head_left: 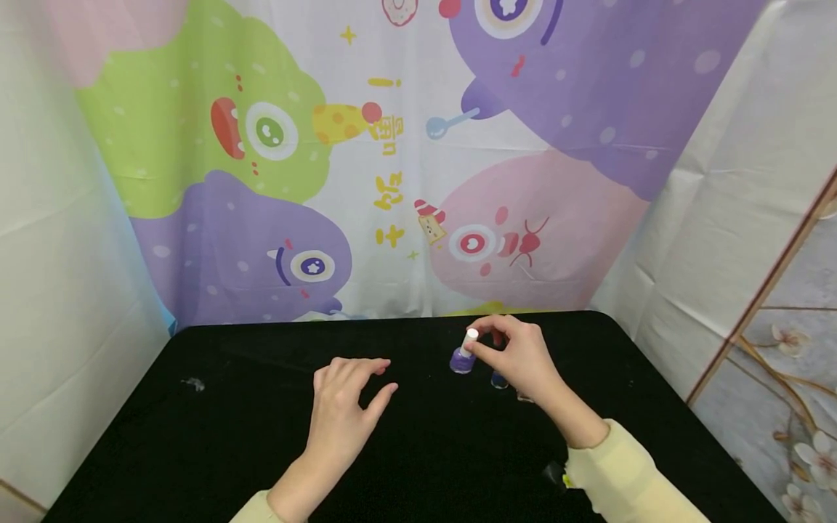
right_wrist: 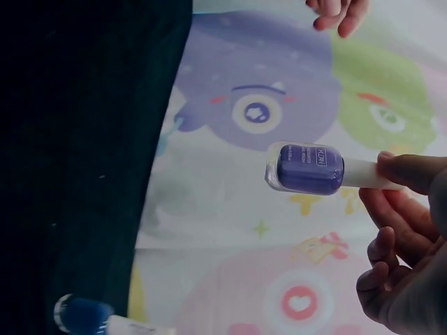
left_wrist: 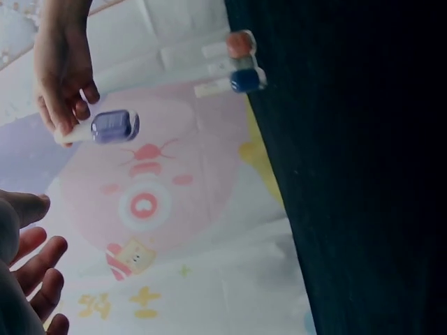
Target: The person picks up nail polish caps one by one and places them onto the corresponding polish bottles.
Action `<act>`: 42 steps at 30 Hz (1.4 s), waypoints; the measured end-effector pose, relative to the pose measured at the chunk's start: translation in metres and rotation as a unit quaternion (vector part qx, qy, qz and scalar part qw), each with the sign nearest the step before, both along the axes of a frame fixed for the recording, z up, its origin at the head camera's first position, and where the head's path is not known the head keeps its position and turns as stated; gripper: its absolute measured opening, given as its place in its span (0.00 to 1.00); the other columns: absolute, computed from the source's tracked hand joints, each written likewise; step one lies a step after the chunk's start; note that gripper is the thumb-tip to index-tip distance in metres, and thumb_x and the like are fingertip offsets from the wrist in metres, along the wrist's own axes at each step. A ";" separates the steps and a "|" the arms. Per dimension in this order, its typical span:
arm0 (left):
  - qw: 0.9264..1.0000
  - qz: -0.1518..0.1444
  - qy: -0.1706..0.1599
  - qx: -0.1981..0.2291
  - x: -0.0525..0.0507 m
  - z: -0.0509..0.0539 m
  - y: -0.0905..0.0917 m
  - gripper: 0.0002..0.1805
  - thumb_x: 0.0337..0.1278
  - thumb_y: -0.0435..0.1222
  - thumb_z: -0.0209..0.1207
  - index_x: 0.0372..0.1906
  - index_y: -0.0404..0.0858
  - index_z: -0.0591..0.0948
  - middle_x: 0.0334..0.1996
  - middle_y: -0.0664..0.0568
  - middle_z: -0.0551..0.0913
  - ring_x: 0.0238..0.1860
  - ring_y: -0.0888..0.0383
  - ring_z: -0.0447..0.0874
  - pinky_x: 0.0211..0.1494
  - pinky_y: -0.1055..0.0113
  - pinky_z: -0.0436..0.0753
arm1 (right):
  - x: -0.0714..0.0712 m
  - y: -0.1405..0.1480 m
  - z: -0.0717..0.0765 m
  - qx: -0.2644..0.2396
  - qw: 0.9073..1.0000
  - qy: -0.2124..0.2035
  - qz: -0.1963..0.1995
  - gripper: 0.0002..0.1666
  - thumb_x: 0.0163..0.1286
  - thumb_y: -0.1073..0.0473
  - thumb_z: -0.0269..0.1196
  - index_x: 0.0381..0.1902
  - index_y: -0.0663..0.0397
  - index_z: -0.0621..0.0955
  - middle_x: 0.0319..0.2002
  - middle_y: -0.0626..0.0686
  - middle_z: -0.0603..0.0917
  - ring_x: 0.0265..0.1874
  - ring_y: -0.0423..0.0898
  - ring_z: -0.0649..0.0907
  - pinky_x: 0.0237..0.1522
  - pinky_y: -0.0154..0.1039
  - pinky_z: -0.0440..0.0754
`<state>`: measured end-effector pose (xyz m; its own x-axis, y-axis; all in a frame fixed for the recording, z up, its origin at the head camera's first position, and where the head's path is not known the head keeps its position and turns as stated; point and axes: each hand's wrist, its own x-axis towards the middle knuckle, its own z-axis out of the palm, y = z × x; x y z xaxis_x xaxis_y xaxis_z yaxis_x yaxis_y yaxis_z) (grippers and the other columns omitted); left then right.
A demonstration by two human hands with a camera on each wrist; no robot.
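Observation:
My right hand (head_left: 519, 356) pinches the white cap of a purple nail polish bottle (head_left: 462, 362) between thumb and fingertips. The bottle hangs cap up, and in the right wrist view its clear glass base and label (right_wrist: 307, 169) show. My left hand (head_left: 341, 407) is held over the table to the left, fingers apart and nothing in it. Beside my right hand stands a blue nail polish bottle (head_left: 499, 380). In the left wrist view a coral-coloured bottle (left_wrist: 239, 45) is in line with it, and a greyish one (left_wrist: 242, 63) shows partly between them.
Black cloth covers the table (head_left: 248, 436). A small dark object (head_left: 554, 473) lies by my right sleeve. A pale smudge (head_left: 194, 383) marks the cloth at the left. Behind the table hangs a cartoon-printed curtain (head_left: 392, 276).

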<state>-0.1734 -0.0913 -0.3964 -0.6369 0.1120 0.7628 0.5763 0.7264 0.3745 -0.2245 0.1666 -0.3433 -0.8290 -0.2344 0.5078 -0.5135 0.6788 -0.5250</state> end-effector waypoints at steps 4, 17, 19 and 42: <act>1.000 0.007 0.014 -0.012 -0.002 -0.005 -0.006 0.17 0.47 0.40 0.68 0.45 0.44 0.81 0.42 0.56 0.84 0.41 0.58 0.73 0.48 0.58 0.65 | -0.006 0.003 -0.013 -0.003 1.000 -0.010 -0.012 0.12 0.55 0.53 0.71 0.38 0.45 0.83 0.28 0.47 0.80 0.25 0.41 0.72 0.28 0.34 0.68; 0.996 0.031 0.025 -0.079 -0.012 -0.026 -0.031 0.15 0.48 0.38 0.67 0.44 0.42 0.82 0.40 0.52 0.83 0.41 0.55 0.73 0.43 0.58 0.70 | -0.028 0.009 -0.057 0.006 0.998 -0.047 -0.045 0.11 0.54 0.53 0.71 0.35 0.45 0.83 0.28 0.43 0.80 0.22 0.39 0.71 0.25 0.33 0.68; 0.995 0.036 0.029 -0.089 -0.013 -0.029 -0.036 0.16 0.46 0.37 0.67 0.44 0.42 0.81 0.39 0.52 0.82 0.40 0.55 0.73 0.41 0.58 0.70 | -0.031 0.011 -0.063 0.001 0.998 -0.050 -0.046 0.11 0.54 0.54 0.71 0.35 0.46 0.83 0.27 0.43 0.80 0.22 0.39 0.72 0.24 0.33 0.69; 0.987 0.078 -0.025 -0.138 -0.014 -0.053 -0.062 0.20 0.44 0.37 0.70 0.46 0.42 0.80 0.40 0.51 0.82 0.41 0.55 0.74 0.40 0.59 0.71 | -0.052 0.016 -0.105 -0.005 0.992 -0.102 -0.072 0.10 0.52 0.57 0.72 0.33 0.49 0.83 0.27 0.44 0.82 0.19 0.39 0.71 0.23 0.33 0.68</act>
